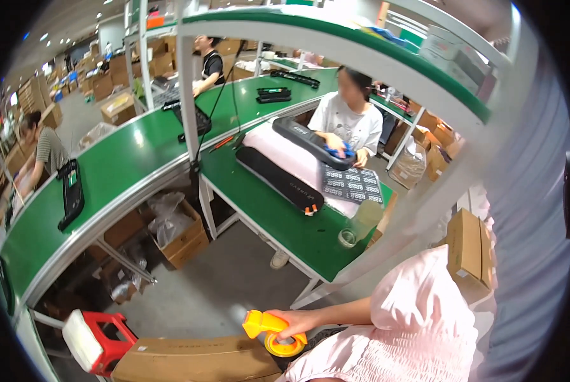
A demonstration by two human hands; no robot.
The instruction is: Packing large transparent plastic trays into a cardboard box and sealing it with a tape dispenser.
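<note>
My right hand (296, 321) is wrapped tight round an orange plastic tape dispenser (269, 330), its yellow ring of tape hanging just above a long brown cardboard box (196, 361). Can't see my left hand at all. Further off, 1 long black bar (278, 180) lies on the green bench (298, 239).

One of the hands (296, 320) closed, arm outstretched

tape dispenser (273, 332) above carton (196, 360) | stool (97, 337) left of carton
</note>
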